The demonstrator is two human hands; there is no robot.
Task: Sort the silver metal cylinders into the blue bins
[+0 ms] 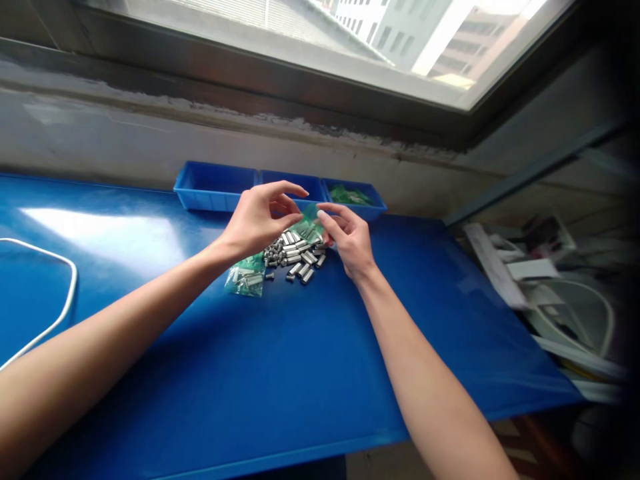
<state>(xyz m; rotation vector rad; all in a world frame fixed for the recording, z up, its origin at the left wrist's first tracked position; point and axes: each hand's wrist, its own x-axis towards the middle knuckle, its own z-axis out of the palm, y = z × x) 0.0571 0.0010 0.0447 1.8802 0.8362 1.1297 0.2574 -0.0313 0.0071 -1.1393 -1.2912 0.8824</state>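
A small green transparent bag (311, 219) hangs between my two hands above a pile of metal pieces (295, 253). My right hand (350, 239) pinches the bag's upper right edge between thumb and fingers. Beside the bag's left edge, my left hand (265, 217) has its thumb and fingers apart, with the thumb tip close to the plastic. The pile holds several silvery cylinders and screws lying loose on the blue table (300, 373). Another green bag (247, 277), with pale pieces inside, lies flat at the pile's left side.
Three joined blue bins (215, 200) stand by the wall behind my hands; the right one contains green bags (350, 195). A white cable (70, 293) curves over the table's left side. Boxes and cables (550, 280) sit beyond the right edge.
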